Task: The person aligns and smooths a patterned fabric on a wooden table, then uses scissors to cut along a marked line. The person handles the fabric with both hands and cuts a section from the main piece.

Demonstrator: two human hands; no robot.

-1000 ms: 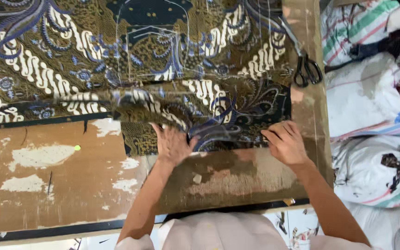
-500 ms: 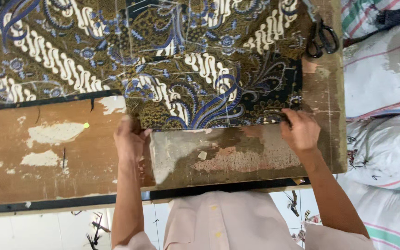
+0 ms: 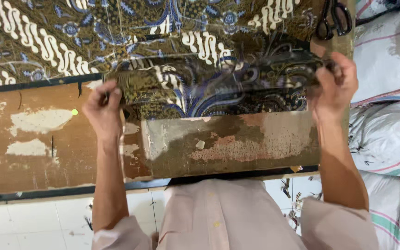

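A long piece of batik cloth (image 3: 172, 41), brown and dark blue with white and blue floral and wave motifs, lies spread over the far part of a worn wooden table (image 3: 28, 157) whose brown surface is chipped into pale patches. The near edge of the cloth is gathered into a raised fold that runs left to right between the person's two hands. The left hand (image 3: 102, 111) is closed on the left end of this fold, fingers curled round the fabric, just beside a small yellow-green dot (image 3: 74, 111) on the table. The right hand (image 3: 335, 85) is clamped on the right end of the fold, near the right edge of the table, with the cloth bunched inside the fist. Between the hands the fabric hangs a little above the bare board.

A pair of black-handled scissors (image 3: 333, 18) lies at the far right on the cloth, beyond the right hand. To the right of the table sit stuffed white sacks (image 3: 385, 139) with coloured stripes. The person wears a pale pink buttoned shirt (image 3: 218, 217), and white floor tiles (image 3: 33, 222) show at the near left.
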